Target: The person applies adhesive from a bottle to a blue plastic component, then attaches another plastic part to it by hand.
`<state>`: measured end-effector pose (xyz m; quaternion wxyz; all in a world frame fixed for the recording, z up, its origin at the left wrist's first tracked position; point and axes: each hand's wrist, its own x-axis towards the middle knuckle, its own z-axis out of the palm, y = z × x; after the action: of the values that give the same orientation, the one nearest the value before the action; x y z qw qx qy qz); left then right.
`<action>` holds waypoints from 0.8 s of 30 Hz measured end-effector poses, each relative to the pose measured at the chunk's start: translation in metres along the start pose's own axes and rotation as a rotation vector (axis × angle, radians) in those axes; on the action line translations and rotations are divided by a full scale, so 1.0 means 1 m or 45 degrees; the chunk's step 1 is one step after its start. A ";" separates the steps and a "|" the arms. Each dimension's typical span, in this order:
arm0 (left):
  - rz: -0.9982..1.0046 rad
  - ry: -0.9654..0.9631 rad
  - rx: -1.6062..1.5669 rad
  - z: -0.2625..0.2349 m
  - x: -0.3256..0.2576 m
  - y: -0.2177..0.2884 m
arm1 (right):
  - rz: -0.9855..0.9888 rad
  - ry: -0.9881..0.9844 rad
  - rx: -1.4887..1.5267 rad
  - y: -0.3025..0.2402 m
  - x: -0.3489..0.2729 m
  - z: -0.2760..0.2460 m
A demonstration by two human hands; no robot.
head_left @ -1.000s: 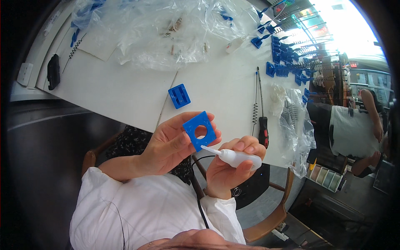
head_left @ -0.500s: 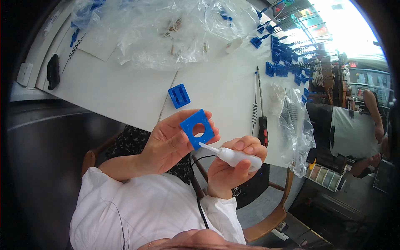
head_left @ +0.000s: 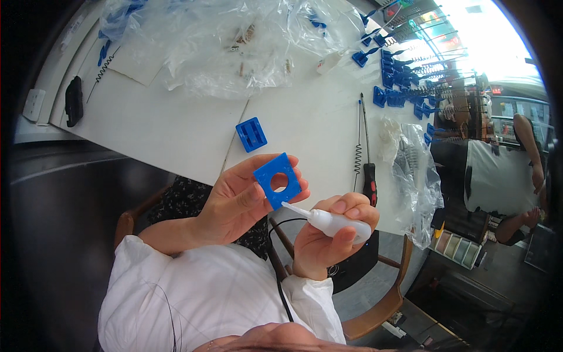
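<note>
My left hand [head_left: 237, 202] holds a flat blue square plastic piece [head_left: 277, 180] with a round hole in its middle, pinched between thumb and fingers. My right hand [head_left: 328, 237] grips a small white squeeze bottle [head_left: 331, 223] with a thin nozzle. The nozzle tip touches the lower edge of the blue piece. Both hands hover just in front of the near edge of the white table [head_left: 176, 129].
A blue ribbed block [head_left: 251, 134] lies on the table beyond my hands. A red-handled screwdriver [head_left: 367, 158] and a coil spring [head_left: 356, 158] lie to the right. Clear plastic bags [head_left: 223, 41] cover the far side; several blue parts [head_left: 399, 76] sit far right. Another person [head_left: 498, 170] sits at right.
The blue piece and the bottle nozzle stay together; my hands have shifted only slightly, with the nozzle tip now at the piece's lower edge.
</note>
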<state>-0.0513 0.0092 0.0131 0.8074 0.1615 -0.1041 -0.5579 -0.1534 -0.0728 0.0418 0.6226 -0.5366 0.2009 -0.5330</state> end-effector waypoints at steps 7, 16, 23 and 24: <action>0.001 -0.002 -0.018 0.001 0.000 0.000 | -0.024 0.025 -0.027 -0.001 0.000 0.001; -0.015 0.006 -0.045 0.001 0.000 0.001 | -0.020 -0.017 0.046 -0.001 0.001 0.000; -0.074 0.004 -0.075 0.000 0.001 0.002 | 0.239 0.147 0.373 0.004 0.007 -0.005; -0.074 0.003 -0.076 -0.002 0.001 0.001 | 0.171 0.128 0.297 0.005 0.005 -0.005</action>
<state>-0.0495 0.0089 0.0122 0.7953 0.1407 -0.0817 -0.5839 -0.1532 -0.0802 0.0371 0.7041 -0.4185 0.2037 -0.5362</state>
